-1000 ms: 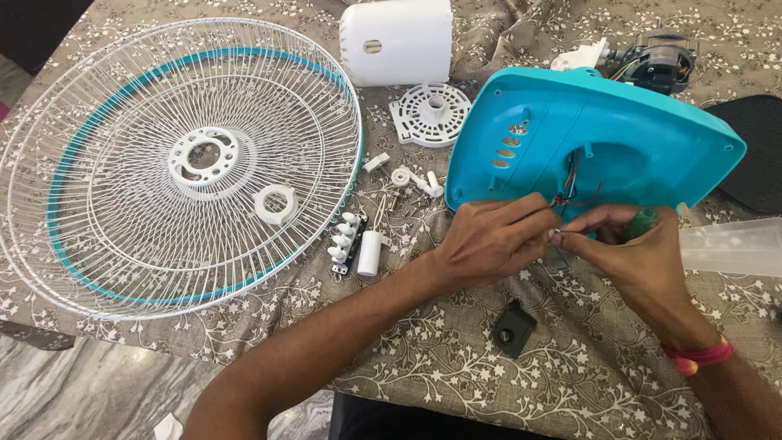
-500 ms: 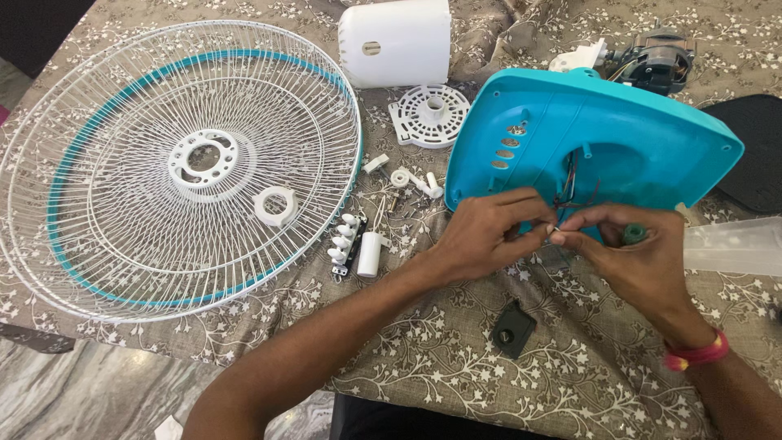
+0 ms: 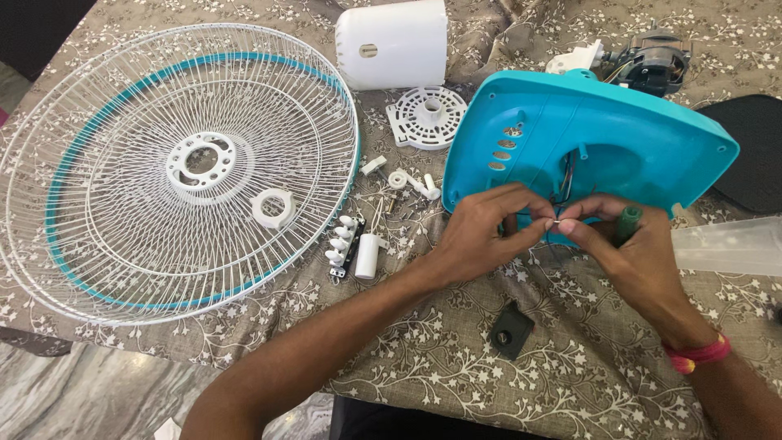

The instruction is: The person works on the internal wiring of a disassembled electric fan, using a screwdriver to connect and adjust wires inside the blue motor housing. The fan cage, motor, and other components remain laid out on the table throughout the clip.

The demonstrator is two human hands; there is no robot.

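Pinching one small wire end (image 3: 555, 222) between both closed grips, left hand (image 3: 481, 236), right hand (image 3: 627, 253)

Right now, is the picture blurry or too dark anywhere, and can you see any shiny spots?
In the head view, soft even daylight, only faint shadows; the wire fan guard and teal fan base look sharp; both hands, left and right, are crisp, not smeared; a mild sheen shows on the white motor cover; the straight table edges bow slightly toward the corners.

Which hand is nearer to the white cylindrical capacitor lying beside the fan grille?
Left. The left hand is just right of the capacitor, apart from it; the right hand sits farther right, at the turquoise fan base.
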